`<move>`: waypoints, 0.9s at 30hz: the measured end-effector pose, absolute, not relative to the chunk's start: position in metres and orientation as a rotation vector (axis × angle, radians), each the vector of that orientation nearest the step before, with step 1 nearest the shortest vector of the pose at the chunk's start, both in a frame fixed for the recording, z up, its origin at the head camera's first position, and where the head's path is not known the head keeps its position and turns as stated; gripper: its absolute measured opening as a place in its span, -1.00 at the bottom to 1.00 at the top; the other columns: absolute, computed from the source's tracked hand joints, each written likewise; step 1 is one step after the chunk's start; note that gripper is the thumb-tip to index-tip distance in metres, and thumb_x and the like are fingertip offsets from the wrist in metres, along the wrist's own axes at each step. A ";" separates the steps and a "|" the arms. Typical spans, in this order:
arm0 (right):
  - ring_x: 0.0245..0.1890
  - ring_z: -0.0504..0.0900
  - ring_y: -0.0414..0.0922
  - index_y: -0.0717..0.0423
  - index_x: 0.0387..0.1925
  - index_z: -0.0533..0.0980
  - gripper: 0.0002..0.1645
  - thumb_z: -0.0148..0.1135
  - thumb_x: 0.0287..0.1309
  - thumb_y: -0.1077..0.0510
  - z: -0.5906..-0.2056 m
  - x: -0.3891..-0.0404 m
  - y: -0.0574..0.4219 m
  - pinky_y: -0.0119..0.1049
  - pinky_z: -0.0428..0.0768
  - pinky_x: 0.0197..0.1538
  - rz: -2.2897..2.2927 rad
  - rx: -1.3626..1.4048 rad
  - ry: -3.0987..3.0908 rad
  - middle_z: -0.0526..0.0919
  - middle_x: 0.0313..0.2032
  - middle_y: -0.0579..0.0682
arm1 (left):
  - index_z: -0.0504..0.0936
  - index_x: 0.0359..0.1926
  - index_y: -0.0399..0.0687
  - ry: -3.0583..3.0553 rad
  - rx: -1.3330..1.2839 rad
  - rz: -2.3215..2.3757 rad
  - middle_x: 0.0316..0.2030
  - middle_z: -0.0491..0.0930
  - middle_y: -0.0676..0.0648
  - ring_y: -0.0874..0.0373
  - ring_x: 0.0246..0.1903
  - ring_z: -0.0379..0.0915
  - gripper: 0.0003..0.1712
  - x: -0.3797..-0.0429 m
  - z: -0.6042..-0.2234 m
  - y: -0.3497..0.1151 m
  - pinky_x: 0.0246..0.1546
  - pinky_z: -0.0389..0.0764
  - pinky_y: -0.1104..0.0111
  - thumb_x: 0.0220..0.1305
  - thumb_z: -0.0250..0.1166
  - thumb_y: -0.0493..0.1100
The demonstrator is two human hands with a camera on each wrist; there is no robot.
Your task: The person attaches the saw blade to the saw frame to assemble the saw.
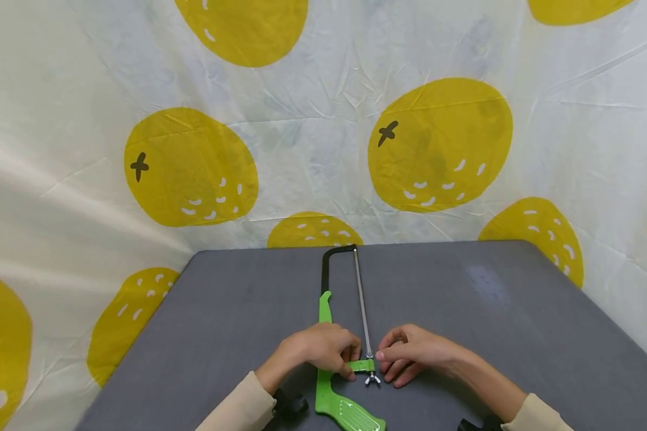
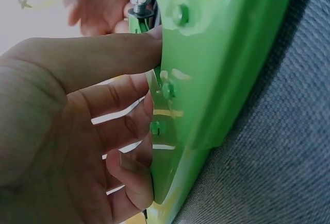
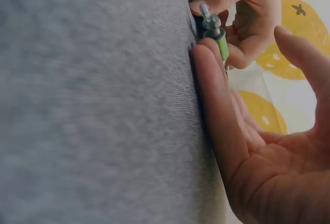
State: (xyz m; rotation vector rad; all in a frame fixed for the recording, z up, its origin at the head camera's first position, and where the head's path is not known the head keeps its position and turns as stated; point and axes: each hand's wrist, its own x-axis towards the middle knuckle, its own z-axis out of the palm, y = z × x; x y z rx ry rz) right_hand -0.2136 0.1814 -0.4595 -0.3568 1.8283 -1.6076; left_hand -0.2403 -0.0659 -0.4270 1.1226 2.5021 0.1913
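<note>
A hacksaw lies on the table, its green handle toward me and its black front frame pointing away. The thin silver blade runs along its right side down to a short green arm. A silver wing nut sits at the near end of that arm. My left hand reaches over the green frame and pinches the short arm between thumb and fingers. Just right of the blade's near end is my right hand, its fingers loosely bent around nothing. In the right wrist view its fingertips are right beside the wing nut.
The grey table has rounded far corners. Behind and at both sides hangs a white sheet with large yellow fruit prints. Black wrist devices sit under both forearms.
</note>
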 end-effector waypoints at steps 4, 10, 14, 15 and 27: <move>-0.35 0.80 -0.14 0.37 -0.07 0.55 -0.65 0.28 0.36 0.11 -0.464 -0.209 0.183 -0.27 0.77 -0.28 -1.570 -0.429 1.750 0.78 -0.30 0.08 | 0.57 -0.41 0.24 2.513 1.130 0.178 -0.54 0.50 0.29 0.41 -0.54 0.40 -0.71 -0.239 -0.427 -0.066 -0.47 0.41 0.52 0.16 0.55 0.10; -0.41 0.80 -0.18 0.35 -0.17 0.64 -0.75 0.32 0.32 0.17 -0.472 -0.206 0.180 -0.31 0.75 -0.32 -1.585 -0.483 1.677 0.79 -0.40 0.06 | 0.58 -0.41 0.24 2.513 1.135 0.182 -0.54 0.50 0.29 0.42 -0.54 0.40 -0.72 -0.239 -0.428 -0.066 -0.47 0.40 0.53 0.16 0.55 0.09; -0.44 0.80 -0.19 0.38 -0.20 0.67 -0.76 0.36 0.27 0.21 -0.475 -0.204 0.180 -0.31 0.75 -0.34 -1.606 -0.497 1.686 0.79 -0.42 0.05 | 0.58 -0.40 0.25 2.506 1.136 0.188 -0.53 0.51 0.29 0.42 -0.53 0.41 -0.72 -0.240 -0.431 -0.065 -0.46 0.42 0.52 0.16 0.55 0.10; -0.44 0.79 -0.20 0.40 -0.20 0.68 -0.75 0.37 0.25 0.22 -0.476 -0.203 0.180 -0.31 0.75 -0.34 -1.608 -0.501 1.689 0.79 -0.42 0.05 | 0.58 -0.40 0.25 2.504 1.132 0.187 -0.53 0.51 0.29 0.42 -0.53 0.42 -0.72 -0.240 -0.431 -0.065 -0.46 0.42 0.52 0.16 0.56 0.10; -0.47 0.79 -0.21 0.47 -0.23 0.68 -0.76 0.36 0.22 0.27 -0.477 -0.203 0.175 -0.35 0.73 -0.40 -1.597 -0.553 1.702 0.78 -0.48 0.00 | 0.58 -0.39 0.24 2.495 1.109 0.193 -0.52 0.51 0.27 0.40 -0.53 0.42 -0.72 -0.240 -0.430 -0.065 -0.46 0.43 0.51 0.16 0.56 0.08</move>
